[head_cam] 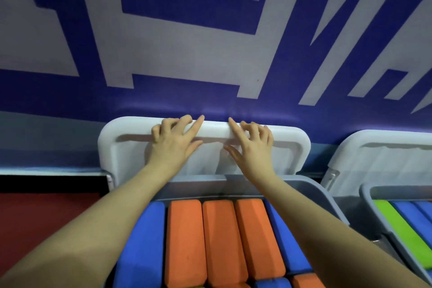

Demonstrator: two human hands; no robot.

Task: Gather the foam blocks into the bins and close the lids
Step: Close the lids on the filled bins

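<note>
A grey bin [311, 190] stands right below me, packed with orange foam blocks [219, 243] and blue foam blocks [142, 241]. Its white lid [289, 147] stands upright behind it, leaning against the wall. My left hand [174, 141] and my right hand [249, 144] both reach over the blocks to the lid's top edge. Each hand's fingers are curled over that edge, with the index finger stretched along it and the thumb on the lid's inner face.
A second grey bin [371, 196] at the right holds a green block [404, 229] and blue blocks [415, 220]; its white lid [385, 159] also stands upright. A blue and grey patterned wall [210, 54] rises behind. Red floor [42, 208] lies at the left.
</note>
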